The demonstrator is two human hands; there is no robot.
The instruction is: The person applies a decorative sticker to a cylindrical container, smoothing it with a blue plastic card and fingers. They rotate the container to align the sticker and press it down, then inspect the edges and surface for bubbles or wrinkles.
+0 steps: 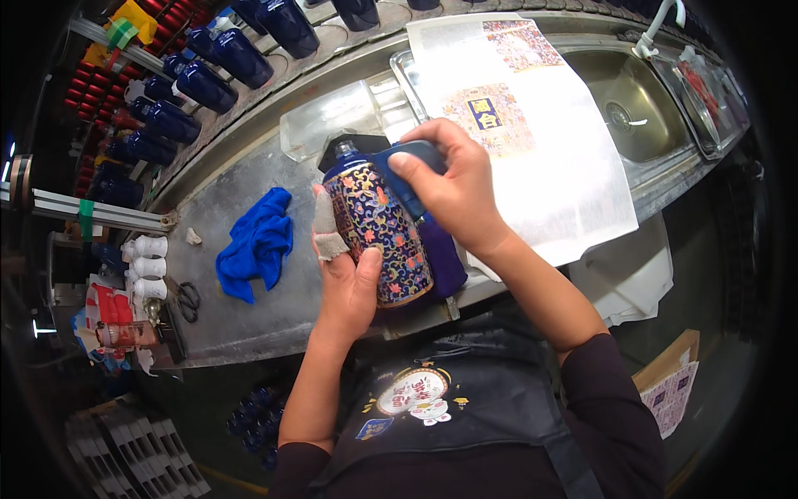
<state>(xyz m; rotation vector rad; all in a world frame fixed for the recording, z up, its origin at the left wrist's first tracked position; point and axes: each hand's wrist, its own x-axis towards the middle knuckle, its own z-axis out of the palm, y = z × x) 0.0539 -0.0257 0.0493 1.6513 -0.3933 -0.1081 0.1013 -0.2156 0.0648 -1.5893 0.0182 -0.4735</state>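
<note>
A dark blue glass bottle wrapped in a colourful floral decal [383, 234] lies tilted in front of me, its clear neck pointing away. My left hand [349, 274] grips it from the left side, thumb on the patterned face. Grey cloth wraps [328, 227] cover some of that hand's fingers. In my right hand [458, 181] is a flat blue scraper [414, 156], its edge against or very near the bottle's right side. Beneath the bottle's right side is a purple cloth-like thing [441, 256], partly hidden. A black block [368, 142] stands behind the neck.
A crumpled blue cloth [255, 243] lies left on the metal worktop [206, 330]. White decal sheets [561, 187] lie right, before a sink [636, 103]. A clear tray [330, 118] sits behind; blue bottles [243, 59] line the back. Scissors [187, 302] rest near the left edge.
</note>
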